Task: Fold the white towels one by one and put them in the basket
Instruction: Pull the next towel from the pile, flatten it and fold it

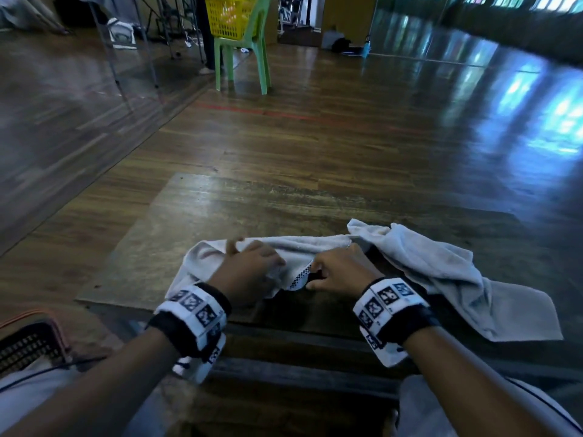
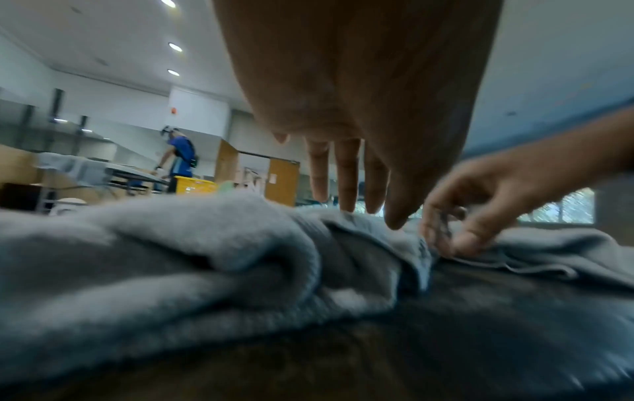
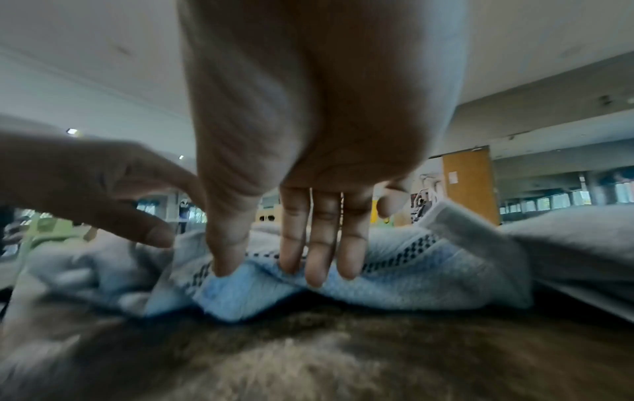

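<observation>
A crumpled white towel (image 1: 299,247) with a black checkered border lies across the near part of a worn wooden table (image 1: 195,216). My right hand (image 1: 337,271) pinches the towel's bordered near edge; in the right wrist view the thumb and fingers (image 3: 319,271) close on a fold of the towel (image 3: 429,276). My left hand (image 1: 252,269) is just left of it, its straight fingers (image 2: 346,190) touching the towel (image 2: 171,257) with their tips. More white cloth (image 1: 457,288) spreads to the right; I cannot tell if it is the same towel. A dark basket (image 1: 28,345) sits low at my left.
Bare tabletop lies beyond the towel. A green plastic chair (image 1: 249,52) carrying a yellow basket (image 1: 227,14) stands far off on the glossy wooden floor. A person in blue (image 2: 180,160) works at a distant table. My knees are under the near edge.
</observation>
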`<state>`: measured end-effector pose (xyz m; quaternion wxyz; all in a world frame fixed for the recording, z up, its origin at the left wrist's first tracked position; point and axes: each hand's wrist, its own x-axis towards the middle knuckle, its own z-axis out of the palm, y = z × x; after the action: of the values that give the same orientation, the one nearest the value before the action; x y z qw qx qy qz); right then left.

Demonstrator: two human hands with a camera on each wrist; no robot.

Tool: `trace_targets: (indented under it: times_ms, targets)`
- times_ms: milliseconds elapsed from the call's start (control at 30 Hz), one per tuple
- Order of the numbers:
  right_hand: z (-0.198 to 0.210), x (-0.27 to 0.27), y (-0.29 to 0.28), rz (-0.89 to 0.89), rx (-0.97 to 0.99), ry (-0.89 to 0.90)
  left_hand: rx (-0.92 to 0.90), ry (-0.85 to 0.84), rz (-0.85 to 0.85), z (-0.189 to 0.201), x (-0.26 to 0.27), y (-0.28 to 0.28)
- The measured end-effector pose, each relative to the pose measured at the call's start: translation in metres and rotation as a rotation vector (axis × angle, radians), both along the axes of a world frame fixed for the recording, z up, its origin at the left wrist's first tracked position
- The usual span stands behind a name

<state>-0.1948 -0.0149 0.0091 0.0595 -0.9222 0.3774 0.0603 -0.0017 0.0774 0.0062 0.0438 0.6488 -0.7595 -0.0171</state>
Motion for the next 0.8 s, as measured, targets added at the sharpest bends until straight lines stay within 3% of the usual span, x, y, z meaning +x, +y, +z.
trace_targets:
  times_ms: [133, 233, 433, 667, 800]
  targets:
    - [-0.013, 0.014, -0.003, 0.034, -0.174, 0.035, 0.02, -0.121, -0.021, -0.011, -0.015, -0.008]
    - [-0.021, 0.015, -0.009, 0.019, -0.182, -0.008, 0.024, -0.172, -0.02, -0.014, -0.012, -0.015]
    - [-0.022, 0.015, -0.012, 0.005, -0.104, -0.161, 0.053, 0.041, 0.089, -0.001, -0.004, -0.021]
    - [0.006, 0.008, -0.013, -0.076, -0.001, -0.382, -0.162, 0.159, 0.096, 0.017, 0.016, -0.016]
    - [0.018, 0.004, 0.006, 0.013, 0.107, -0.417, -0.202, 0.392, 0.13, 0.019, 0.022, -0.019]
